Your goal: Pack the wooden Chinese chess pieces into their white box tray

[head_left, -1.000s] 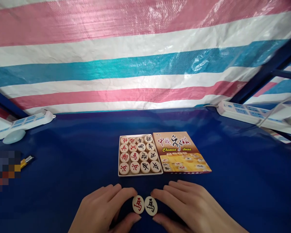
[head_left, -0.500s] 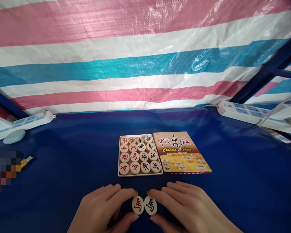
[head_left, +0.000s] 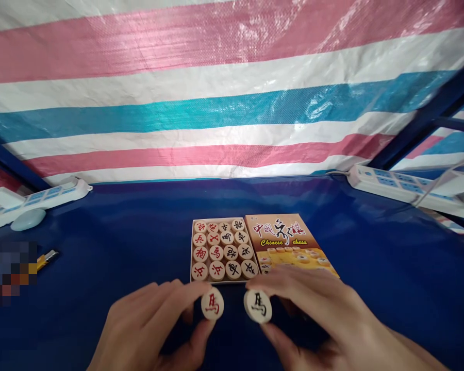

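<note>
Between thumb and fingers, my left hand (head_left: pixel 158 322) pinches a round pale Chinese chess piece with a red character (head_left: pixel 212 304). My right hand (head_left: pixel 313 314) pinches a similar piece with a black character (head_left: pixel 259 306), tilted slightly so its side edge shows. Both faces are turned toward me, with a gap between the two pieces. Just beyond the hands lies a shallow white box (head_left: pixel 225 282) filled with rows of red and black chess pieces. Against its right side is the printed Chinese chess lid (head_left: pixel 282 234), its near part covered by my right hand.
Power strips lie at the left (head_left: pixel 58 196) and right (head_left: pixel 386 184) of the blue tabletop (head_left: pixel 150 232). A computer mouse (head_left: pixel 28 219) and a yellow utility knife (head_left: pixel 47 259) are at the left, beside a pixelated patch. A striped plastic sheet (head_left: pixel 216 113) hangs behind.
Both hands have risen with their chess pieces and moved apart, so the pieces are farther from each other. My right hand now overlaps the lid's near part. The view has shifted slightly.
</note>
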A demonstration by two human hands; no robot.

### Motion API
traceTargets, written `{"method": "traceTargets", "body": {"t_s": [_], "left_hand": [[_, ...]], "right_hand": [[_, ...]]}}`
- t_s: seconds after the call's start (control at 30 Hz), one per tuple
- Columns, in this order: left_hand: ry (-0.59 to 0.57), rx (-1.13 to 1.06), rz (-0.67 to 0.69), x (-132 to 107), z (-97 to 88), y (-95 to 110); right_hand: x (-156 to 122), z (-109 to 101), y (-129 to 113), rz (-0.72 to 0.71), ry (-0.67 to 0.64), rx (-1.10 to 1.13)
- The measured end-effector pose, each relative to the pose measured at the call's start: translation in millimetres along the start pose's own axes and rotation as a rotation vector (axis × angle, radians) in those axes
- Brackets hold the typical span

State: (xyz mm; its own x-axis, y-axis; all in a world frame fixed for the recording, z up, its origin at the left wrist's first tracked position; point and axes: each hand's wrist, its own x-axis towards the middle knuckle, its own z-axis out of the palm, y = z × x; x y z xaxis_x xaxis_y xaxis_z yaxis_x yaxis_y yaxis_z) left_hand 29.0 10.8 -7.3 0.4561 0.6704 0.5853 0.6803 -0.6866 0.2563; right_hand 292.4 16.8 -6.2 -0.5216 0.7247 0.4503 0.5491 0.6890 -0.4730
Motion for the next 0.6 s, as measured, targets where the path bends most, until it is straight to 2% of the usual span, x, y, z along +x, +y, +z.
{"method": "traceTargets", "body": {"t_s": [0.13, 0.23, 0.4, 0.6], "left_hand": [[0.029, -0.014, -0.05, 34.7, 1.3, -19.9], [0.011, -0.039, -0.049, 49.2, 11.3, -30.2], [0.031, -0.106, -0.045, 43.9, 28.0, -35.2], [0.069, -0.089, -0.014, 28.8, 28.1, -33.4]], "right_hand": [[45.5, -11.2, 9.1, 0.009, 0.01, -0.035], [63.4, -10.3, 19.3, -0.002, 0.0, -0.025], [57.2, 2.6, 32.7, -0.052, 0.063, 0.046], [46.6, 8.6, 29.6, -0.122, 0.092, 0.019]]}}
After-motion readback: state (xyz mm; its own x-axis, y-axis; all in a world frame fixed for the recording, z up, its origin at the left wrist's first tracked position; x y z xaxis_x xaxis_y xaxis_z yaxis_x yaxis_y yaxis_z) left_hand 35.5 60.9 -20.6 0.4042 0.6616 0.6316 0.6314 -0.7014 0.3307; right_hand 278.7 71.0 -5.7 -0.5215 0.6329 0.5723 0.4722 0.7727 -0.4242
